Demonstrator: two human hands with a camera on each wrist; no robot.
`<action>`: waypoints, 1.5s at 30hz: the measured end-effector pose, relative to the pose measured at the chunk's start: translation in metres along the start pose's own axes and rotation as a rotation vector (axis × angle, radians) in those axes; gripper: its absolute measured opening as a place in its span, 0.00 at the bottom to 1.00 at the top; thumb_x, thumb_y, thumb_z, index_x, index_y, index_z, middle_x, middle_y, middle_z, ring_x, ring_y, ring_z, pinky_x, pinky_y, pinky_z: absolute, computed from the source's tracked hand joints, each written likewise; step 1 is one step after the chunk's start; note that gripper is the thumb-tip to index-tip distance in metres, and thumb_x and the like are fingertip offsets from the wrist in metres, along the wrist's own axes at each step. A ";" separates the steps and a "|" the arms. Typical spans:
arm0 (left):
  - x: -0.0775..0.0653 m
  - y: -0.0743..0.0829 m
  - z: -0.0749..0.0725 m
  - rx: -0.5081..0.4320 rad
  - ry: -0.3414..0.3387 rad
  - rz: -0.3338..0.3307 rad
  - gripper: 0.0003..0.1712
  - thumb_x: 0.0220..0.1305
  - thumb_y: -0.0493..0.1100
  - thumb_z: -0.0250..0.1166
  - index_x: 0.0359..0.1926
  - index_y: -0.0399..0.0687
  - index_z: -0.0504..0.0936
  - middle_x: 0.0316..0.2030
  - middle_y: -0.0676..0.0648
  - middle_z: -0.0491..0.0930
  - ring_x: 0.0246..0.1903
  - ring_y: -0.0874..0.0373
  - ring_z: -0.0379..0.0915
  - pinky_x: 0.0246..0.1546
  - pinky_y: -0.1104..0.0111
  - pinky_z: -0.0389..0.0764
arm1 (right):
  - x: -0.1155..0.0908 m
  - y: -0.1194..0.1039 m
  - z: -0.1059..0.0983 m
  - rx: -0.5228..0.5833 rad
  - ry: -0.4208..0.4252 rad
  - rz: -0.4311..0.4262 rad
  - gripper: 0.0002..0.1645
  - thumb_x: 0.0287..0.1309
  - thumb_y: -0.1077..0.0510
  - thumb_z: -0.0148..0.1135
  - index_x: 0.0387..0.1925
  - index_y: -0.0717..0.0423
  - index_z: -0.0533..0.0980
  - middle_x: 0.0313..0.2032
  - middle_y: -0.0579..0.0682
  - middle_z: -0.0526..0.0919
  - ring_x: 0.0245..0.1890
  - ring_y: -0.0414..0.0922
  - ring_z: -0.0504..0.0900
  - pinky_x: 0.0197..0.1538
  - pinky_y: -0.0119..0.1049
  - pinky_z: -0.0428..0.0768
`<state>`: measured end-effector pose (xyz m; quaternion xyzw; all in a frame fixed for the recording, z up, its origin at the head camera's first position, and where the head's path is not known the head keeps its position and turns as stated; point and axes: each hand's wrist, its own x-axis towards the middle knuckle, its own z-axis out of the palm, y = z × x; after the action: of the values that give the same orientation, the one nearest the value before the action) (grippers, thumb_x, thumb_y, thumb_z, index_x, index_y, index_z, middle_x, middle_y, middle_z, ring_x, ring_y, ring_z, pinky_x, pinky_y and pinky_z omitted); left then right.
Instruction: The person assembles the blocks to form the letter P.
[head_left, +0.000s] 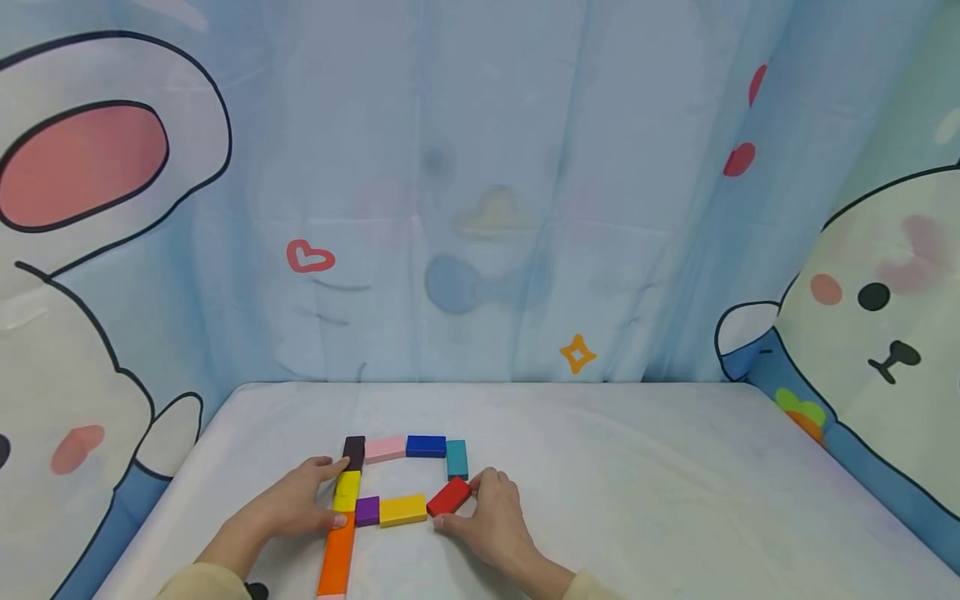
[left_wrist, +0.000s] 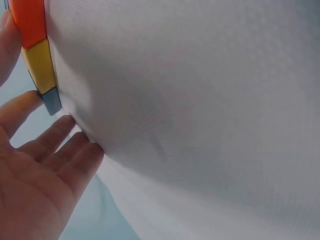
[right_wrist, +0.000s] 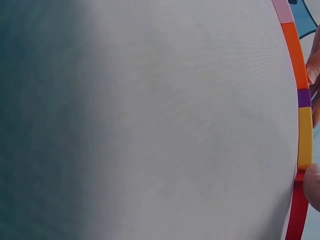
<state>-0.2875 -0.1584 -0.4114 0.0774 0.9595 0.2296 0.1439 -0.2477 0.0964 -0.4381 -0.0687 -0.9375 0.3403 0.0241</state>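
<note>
Wooden-looking coloured blocks lie end to end on a white cloth, forming an outline with a long left side. At its lower right corner my right hand [head_left: 491, 518] pinches a red block [head_left: 448, 497] between thumb and fingers. This block sits slanted between a yellow-orange block [head_left: 402, 510] and a teal block [head_left: 457, 460]. My left hand [head_left: 300, 498] lies along the left side, index fingertip at the black block [head_left: 354, 452] and thumb at the top of the orange block [head_left: 337, 554]. Between these two fingertips is a yellow block [head_left: 347, 492]. The left wrist view shows its other fingers extended.
A pink block [head_left: 385, 449] and a blue block [head_left: 426, 447] make up the top row. Next to the yellow-orange one is a purple block [head_left: 367, 511]. A pale pink block [right_wrist: 284, 11] continues the left column. Behind the table hangs a blue cartoon-print curtain [head_left: 487, 208].
</note>
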 end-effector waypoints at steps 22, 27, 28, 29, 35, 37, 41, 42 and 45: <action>0.006 -0.002 0.002 -0.006 -0.015 0.004 0.48 0.55 0.48 0.78 0.75 0.47 0.68 0.71 0.28 0.64 0.68 0.29 0.63 0.65 0.34 0.70 | 0.002 0.007 0.001 0.007 -0.008 -0.029 0.36 0.42 0.49 0.85 0.46 0.60 0.73 0.36 0.51 0.73 0.39 0.45 0.70 0.38 0.37 0.81; 0.005 -0.001 0.001 0.001 -0.011 0.005 0.48 0.55 0.48 0.78 0.75 0.47 0.68 0.71 0.28 0.64 0.68 0.29 0.63 0.66 0.34 0.70 | 0.002 0.007 0.000 0.005 -0.004 -0.042 0.37 0.42 0.48 0.85 0.46 0.60 0.73 0.36 0.51 0.74 0.40 0.45 0.70 0.39 0.38 0.81; 0.006 -0.002 0.001 0.002 -0.011 0.005 0.48 0.55 0.48 0.78 0.75 0.47 0.68 0.71 0.28 0.64 0.68 0.29 0.63 0.66 0.34 0.70 | 0.003 0.006 0.000 0.007 -0.006 -0.040 0.37 0.41 0.48 0.85 0.46 0.60 0.73 0.36 0.51 0.74 0.40 0.45 0.70 0.39 0.38 0.81; 0.006 -0.002 0.000 0.004 -0.012 0.007 0.48 0.55 0.48 0.78 0.75 0.46 0.68 0.71 0.28 0.64 0.68 0.29 0.63 0.66 0.34 0.69 | 0.003 0.006 0.000 0.011 -0.008 -0.038 0.37 0.41 0.49 0.85 0.46 0.60 0.73 0.36 0.51 0.74 0.40 0.45 0.70 0.39 0.38 0.81; 0.006 -0.002 -0.002 0.000 -0.019 0.005 0.48 0.55 0.48 0.79 0.75 0.46 0.68 0.71 0.28 0.64 0.68 0.29 0.63 0.66 0.34 0.69 | 0.005 0.005 0.001 0.024 -0.019 -0.026 0.37 0.41 0.49 0.85 0.47 0.60 0.73 0.36 0.51 0.74 0.40 0.45 0.71 0.40 0.38 0.82; 0.006 -0.002 -0.002 -0.004 -0.017 0.001 0.48 0.54 0.48 0.79 0.75 0.46 0.69 0.71 0.28 0.64 0.68 0.29 0.63 0.66 0.34 0.69 | 0.005 0.005 0.000 0.029 -0.023 -0.030 0.37 0.42 0.49 0.85 0.48 0.60 0.72 0.37 0.51 0.75 0.40 0.46 0.71 0.40 0.38 0.83; 0.006 -0.005 -0.003 -0.015 -0.017 -0.002 0.48 0.55 0.48 0.79 0.75 0.46 0.68 0.71 0.28 0.64 0.68 0.29 0.63 0.66 0.34 0.69 | 0.005 0.006 -0.001 0.053 -0.034 -0.033 0.39 0.43 0.50 0.85 0.51 0.61 0.72 0.38 0.52 0.76 0.39 0.45 0.72 0.42 0.39 0.86; 0.005 -0.005 -0.003 -0.016 -0.018 0.001 0.48 0.55 0.48 0.78 0.75 0.46 0.68 0.71 0.28 0.64 0.68 0.29 0.63 0.66 0.34 0.69 | 0.005 0.006 -0.002 0.062 -0.039 -0.033 0.39 0.43 0.50 0.85 0.51 0.61 0.72 0.38 0.52 0.77 0.39 0.45 0.73 0.42 0.39 0.86; 0.005 -0.006 -0.003 -0.023 -0.022 0.006 0.48 0.55 0.48 0.78 0.75 0.45 0.68 0.71 0.28 0.64 0.68 0.29 0.63 0.67 0.34 0.68 | 0.005 0.008 -0.007 0.088 -0.050 -0.031 0.41 0.43 0.50 0.84 0.54 0.61 0.72 0.38 0.52 0.77 0.38 0.45 0.73 0.42 0.40 0.88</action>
<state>-0.2934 -0.1634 -0.4129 0.0813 0.9550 0.2400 0.1544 -0.2513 0.1077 -0.4384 -0.0447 -0.9228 0.3826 0.0088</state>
